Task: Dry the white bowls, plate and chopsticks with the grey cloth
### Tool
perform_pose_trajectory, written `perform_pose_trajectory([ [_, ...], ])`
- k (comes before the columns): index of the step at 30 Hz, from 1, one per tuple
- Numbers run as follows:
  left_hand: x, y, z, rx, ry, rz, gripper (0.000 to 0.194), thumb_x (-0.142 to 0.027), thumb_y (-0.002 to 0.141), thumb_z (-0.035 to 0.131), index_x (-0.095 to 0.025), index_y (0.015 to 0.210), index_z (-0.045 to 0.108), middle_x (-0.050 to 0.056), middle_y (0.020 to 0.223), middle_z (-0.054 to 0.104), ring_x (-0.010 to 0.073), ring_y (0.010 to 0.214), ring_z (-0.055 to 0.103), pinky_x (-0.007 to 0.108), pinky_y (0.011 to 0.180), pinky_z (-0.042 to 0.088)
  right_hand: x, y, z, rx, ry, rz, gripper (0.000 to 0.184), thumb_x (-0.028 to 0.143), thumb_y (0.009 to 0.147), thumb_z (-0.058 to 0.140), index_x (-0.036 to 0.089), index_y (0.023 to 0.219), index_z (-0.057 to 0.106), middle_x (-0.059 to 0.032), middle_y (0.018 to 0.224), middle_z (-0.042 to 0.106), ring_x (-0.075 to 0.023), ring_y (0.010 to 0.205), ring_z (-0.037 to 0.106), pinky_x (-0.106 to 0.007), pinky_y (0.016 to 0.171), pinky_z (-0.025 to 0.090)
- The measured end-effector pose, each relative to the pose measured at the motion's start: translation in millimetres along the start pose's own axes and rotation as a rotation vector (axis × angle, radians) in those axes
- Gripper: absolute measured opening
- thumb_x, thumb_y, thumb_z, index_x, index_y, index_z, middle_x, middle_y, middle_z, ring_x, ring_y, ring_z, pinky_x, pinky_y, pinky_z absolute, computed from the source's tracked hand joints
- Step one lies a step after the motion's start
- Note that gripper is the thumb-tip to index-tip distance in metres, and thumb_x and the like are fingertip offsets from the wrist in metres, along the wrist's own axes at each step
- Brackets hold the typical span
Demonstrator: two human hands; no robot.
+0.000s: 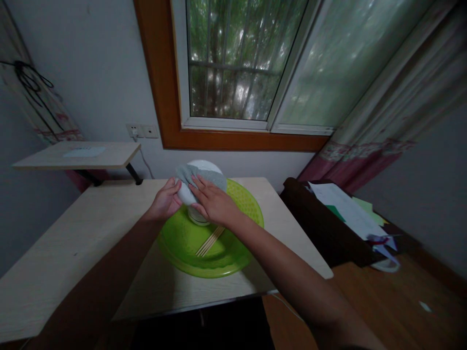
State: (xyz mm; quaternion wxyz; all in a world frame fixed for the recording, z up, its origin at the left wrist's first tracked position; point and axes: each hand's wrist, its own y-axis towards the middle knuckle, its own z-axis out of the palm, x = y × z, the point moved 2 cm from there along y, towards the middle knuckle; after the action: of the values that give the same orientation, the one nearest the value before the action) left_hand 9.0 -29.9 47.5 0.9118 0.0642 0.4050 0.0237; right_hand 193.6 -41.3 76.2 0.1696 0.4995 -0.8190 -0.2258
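My left hand [167, 200] grips the left edge of a white dish [207, 166], thumb on top, above a round green basin [255, 209]. A grey cloth [187, 174] covers much of the dish. Over the cloth lies my right hand [211, 199], pressing it against the dish with its fingers together. Whether the dish is a plate or a shallow bowl, I cannot tell. Below my hands, a white bowl [198, 216] stands in the basin, partly hidden. Several wooden chopsticks [210, 241] lie beside it on the basin's bottom.
The basin rests on a pale wooden table [91, 233]. A small raised shelf [47, 156] with a paper on it stands at the table's back left. Behind is a window [244, 73] with a wooden frame. To the right, papers [343, 209] lie on a dark brown piece of furniture.
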Motion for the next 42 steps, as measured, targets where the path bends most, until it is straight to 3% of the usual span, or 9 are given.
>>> perform_pose_trajectory([
  [4, 1.1, 0.2, 0.1, -0.007, 0.041, 0.005, 0.012, -0.013, 0.092, 0.058, -0.018, 0.103, 0.063, 0.005, 0.106, 0.073, 0.0157, 0.095, 0.069, 0.030, 0.091, 0.057, -15.0, 1.5, -0.3, -0.062, -0.047, 0.121, 0.063, 0.048, 0.104, 0.045, 0.011, 0.155, 0.039, -0.0170, 0.166, 0.027, -0.0281, 0.158, 0.017, -0.051, 0.127, 0.027],
  [9, 0.6, 2.8, -4.1, -0.080, 0.045, 0.070, 0.009, -0.012, 0.091, 0.060, -0.017, 0.098, 0.062, 0.005, 0.106, 0.073, 0.0163, 0.098, 0.069, 0.034, 0.098, 0.055, -24.9, -19.9, -3.9, -0.068, -0.079, 0.195, 0.058, 0.046, 0.105, 0.042, 0.008, 0.149, 0.049, -0.0195, 0.160, 0.040, -0.0294, 0.155, 0.027, -0.051, 0.126, 0.029],
  [15, -1.5, 4.2, -3.5, -0.097, 0.017, 0.056, 0.009, -0.014, 0.089, 0.064, -0.017, 0.098, 0.062, 0.005, 0.103, 0.072, 0.0169, 0.098, 0.069, 0.036, 0.100, 0.054, -6.1, -28.0, -7.0, 0.000, -0.036, 0.065, 0.048, 0.039, 0.106, 0.040, 0.012, 0.142, 0.058, -0.0162, 0.153, 0.051, -0.0267, 0.149, 0.040, -0.051, 0.125, 0.032],
  [20, 0.2, 1.8, -2.6, -0.062, -0.021, 0.003, 0.014, -0.008, 0.091, 0.057, -0.017, 0.100, 0.063, 0.003, 0.104, 0.071, 0.0118, 0.093, 0.069, 0.026, 0.091, 0.055, 3.8, -3.4, 0.1, 0.023, -0.003, 0.006, 0.052, 0.039, 0.107, 0.040, 0.016, 0.152, 0.045, -0.0122, 0.162, 0.038, -0.0249, 0.155, 0.028, -0.050, 0.126, 0.029],
  [25, 0.2, -0.5, -0.6, -0.047, 0.001, -0.032, 0.011, -0.010, 0.092, 0.058, -0.017, 0.099, 0.063, 0.004, 0.103, 0.072, 0.0123, 0.088, 0.069, 0.026, 0.086, 0.057, -9.2, 13.2, 4.0, 0.007, -0.066, 0.104, 0.059, 0.045, 0.105, 0.043, 0.012, 0.154, 0.041, -0.0156, 0.165, 0.031, -0.0283, 0.155, 0.027, -0.050, 0.127, 0.027],
  [29, 0.2, -0.6, 1.4, -0.075, 0.020, -0.007, 0.007, -0.012, 0.093, 0.058, -0.016, 0.096, 0.063, 0.005, 0.104, 0.073, 0.0158, 0.094, 0.069, 0.034, 0.096, 0.056, -20.3, 5.2, -0.6, -0.039, -0.088, 0.211, 0.057, 0.045, 0.105, 0.044, 0.012, 0.150, 0.048, -0.0172, 0.163, 0.036, -0.0287, 0.154, 0.031, -0.049, 0.126, 0.029],
  [33, 0.5, -0.7, 0.0, -0.099, 0.021, 0.007, 0.008, -0.013, 0.094, 0.056, -0.016, 0.096, 0.063, 0.005, 0.104, 0.073, 0.0176, 0.098, 0.070, 0.037, 0.100, 0.055, -21.2, -11.9, -3.9, -0.067, -0.081, 0.231, 0.051, 0.041, 0.106, 0.041, 0.010, 0.145, 0.055, -0.0173, 0.156, 0.048, -0.0275, 0.151, 0.037, -0.048, 0.125, 0.033],
  [38, -0.8, -0.7, -2.0, -0.070, -0.015, -0.010, 0.007, -0.015, 0.094, 0.056, -0.017, 0.096, 0.063, 0.007, 0.106, 0.073, 0.0221, 0.109, 0.069, 0.042, 0.104, 0.053, -9.8, -25.7, -4.0, -0.055, -0.056, 0.163, 0.047, 0.036, 0.106, 0.040, 0.013, 0.142, 0.058, -0.0132, 0.152, 0.054, -0.0258, 0.148, 0.041, -0.049, 0.123, 0.037],
  [42, -3.1, 0.6, -1.1, -0.049, -0.038, -0.014, 0.009, -0.014, 0.095, 0.053, -0.017, 0.097, 0.063, 0.007, 0.105, 0.074, 0.0194, 0.104, 0.070, 0.041, 0.104, 0.053, 4.1, -24.2, -8.1, -0.009, -0.044, 0.076, 0.047, 0.034, 0.106, 0.039, 0.016, 0.147, 0.053, -0.0095, 0.157, 0.048, -0.0255, 0.149, 0.040, -0.048, 0.123, 0.037],
])
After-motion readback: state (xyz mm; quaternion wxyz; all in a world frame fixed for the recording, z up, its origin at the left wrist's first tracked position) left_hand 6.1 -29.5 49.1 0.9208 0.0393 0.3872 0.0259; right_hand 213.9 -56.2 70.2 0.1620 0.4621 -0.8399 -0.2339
